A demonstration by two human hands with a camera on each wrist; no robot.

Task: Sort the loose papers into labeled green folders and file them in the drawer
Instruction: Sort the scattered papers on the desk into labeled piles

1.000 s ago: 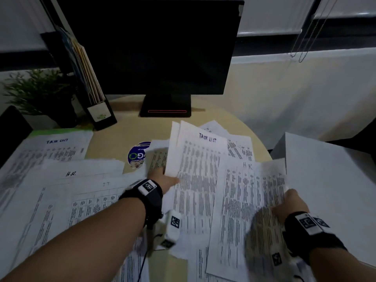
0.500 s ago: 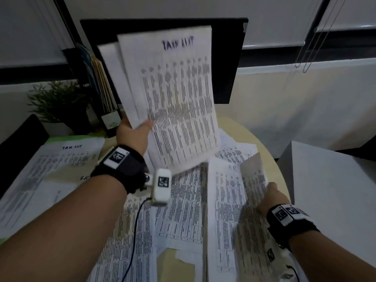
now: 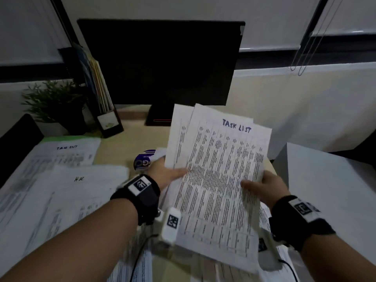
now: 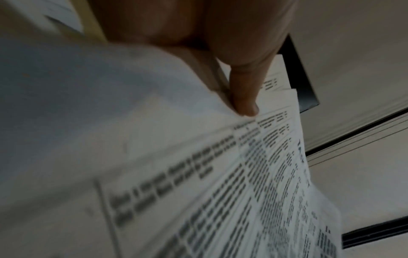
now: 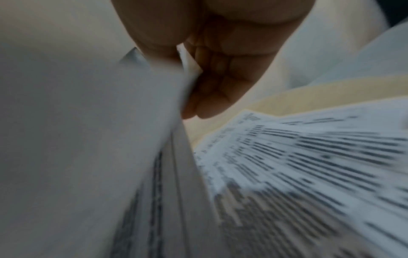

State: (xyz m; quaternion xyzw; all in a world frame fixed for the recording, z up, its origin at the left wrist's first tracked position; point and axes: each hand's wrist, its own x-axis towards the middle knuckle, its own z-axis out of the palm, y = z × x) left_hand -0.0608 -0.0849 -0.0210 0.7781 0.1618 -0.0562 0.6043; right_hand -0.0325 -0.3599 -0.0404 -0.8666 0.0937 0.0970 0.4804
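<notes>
A small stack of printed sheets headed "TASK LIST" [image 3: 219, 176] is held up over the desk between both hands. My left hand [image 3: 168, 176] pinches its left edge, thumb on top; the left wrist view shows that thumb [image 4: 243, 97] pressed on the sheets [image 4: 220, 192]. My right hand [image 3: 262, 187] grips the right edge, thumb on the printed face; in the right wrist view its fingers [image 5: 209, 90] curl behind the stack [image 5: 110, 157]. At the far left a green folder [image 3: 67, 139] lies under another "TASK LIST" sheet [image 3: 67, 155]. An "HR" sheet [image 3: 81, 180] lies nearer.
More loose papers [image 3: 50, 210] cover the desk's left and near side. A dark monitor [image 3: 158, 62] stands at the back, with a file holder [image 3: 101, 102] and a potted plant [image 3: 53, 102] to its left. A round sticker [image 3: 142, 162] lies mid-desk. A white cabinet top [image 3: 333, 190] sits to the right.
My left hand lifted the TASK LIST sheets high, then brought them down to mid-desk height. My right hand let go of the HR sheet and took the stack's right edge.
</notes>
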